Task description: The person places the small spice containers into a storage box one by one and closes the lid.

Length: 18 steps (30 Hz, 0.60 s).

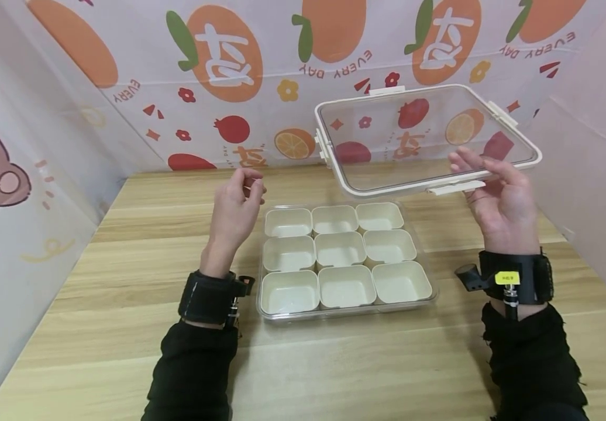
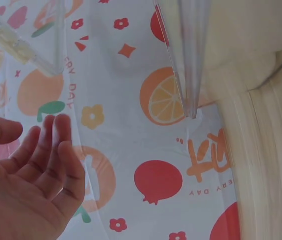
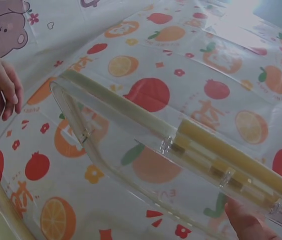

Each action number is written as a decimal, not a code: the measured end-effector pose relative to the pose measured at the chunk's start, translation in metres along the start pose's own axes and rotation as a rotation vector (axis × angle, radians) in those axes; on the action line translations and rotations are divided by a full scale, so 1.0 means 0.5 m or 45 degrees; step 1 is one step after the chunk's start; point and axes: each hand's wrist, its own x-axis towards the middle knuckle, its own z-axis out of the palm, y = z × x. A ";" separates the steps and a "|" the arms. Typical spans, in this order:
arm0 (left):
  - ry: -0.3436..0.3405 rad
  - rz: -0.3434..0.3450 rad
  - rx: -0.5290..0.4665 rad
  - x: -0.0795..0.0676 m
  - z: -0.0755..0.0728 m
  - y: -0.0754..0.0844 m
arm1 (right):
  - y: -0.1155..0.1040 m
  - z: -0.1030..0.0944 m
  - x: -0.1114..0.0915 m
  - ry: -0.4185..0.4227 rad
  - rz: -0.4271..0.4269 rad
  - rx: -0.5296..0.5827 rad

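Note:
A clear lid (image 1: 419,146) with a cream rim and side clips is held up, tilted, above the table at the right by my right hand (image 1: 505,204). The thumb and fingers pinch its near right edge, beside a clip (image 3: 230,162). My left hand (image 1: 233,210) hovers left of the storage box with its fingers loosely bent and nothing in them; the left wrist view shows its palm and relaxed fingers (image 2: 67,170). On the table between my hands sits the clear box (image 1: 345,313), lidless, holding several cream cups (image 1: 342,286) in rows, all without contents.
The box stands on a wood-grain table (image 1: 124,327). Behind it hangs a fruit-print sheet (image 1: 276,52), meeting the table's back edge close beyond the box. Pale sheets (image 1: 592,152) close off the right and left sides. Each wrist wears a black camera strap (image 1: 208,298).

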 end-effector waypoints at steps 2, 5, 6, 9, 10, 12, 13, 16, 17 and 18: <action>-0.031 -0.009 -0.007 0.001 0.001 0.001 | 0.004 -0.001 0.001 -0.031 0.000 -0.033; -0.058 -0.021 -0.042 0.000 0.003 0.003 | 0.010 -0.001 0.001 -0.057 -0.002 -0.054; -0.063 -0.021 -0.059 0.000 0.003 0.004 | 0.011 -0.001 0.000 -0.062 -0.003 -0.055; -0.089 -0.013 -0.123 -0.001 0.004 0.009 | 0.016 0.003 -0.002 -0.071 -0.005 -0.068; -0.100 -0.010 -0.145 -0.001 0.004 0.011 | 0.017 0.004 -0.003 -0.073 -0.007 -0.078; -0.130 -0.008 -0.182 -0.002 0.003 0.015 | 0.022 0.007 -0.006 -0.088 -0.005 -0.103; -0.151 -0.012 -0.200 -0.003 0.003 0.017 | 0.026 0.008 -0.008 -0.099 -0.005 -0.126; -0.234 -0.039 -0.216 -0.005 0.002 0.019 | 0.037 0.010 -0.012 -0.134 -0.001 -0.191; -0.264 -0.049 -0.218 -0.005 0.001 0.020 | 0.042 0.010 -0.013 -0.148 0.002 -0.208; -0.292 -0.058 -0.218 -0.006 0.001 0.021 | 0.045 0.010 -0.013 -0.158 0.007 -0.222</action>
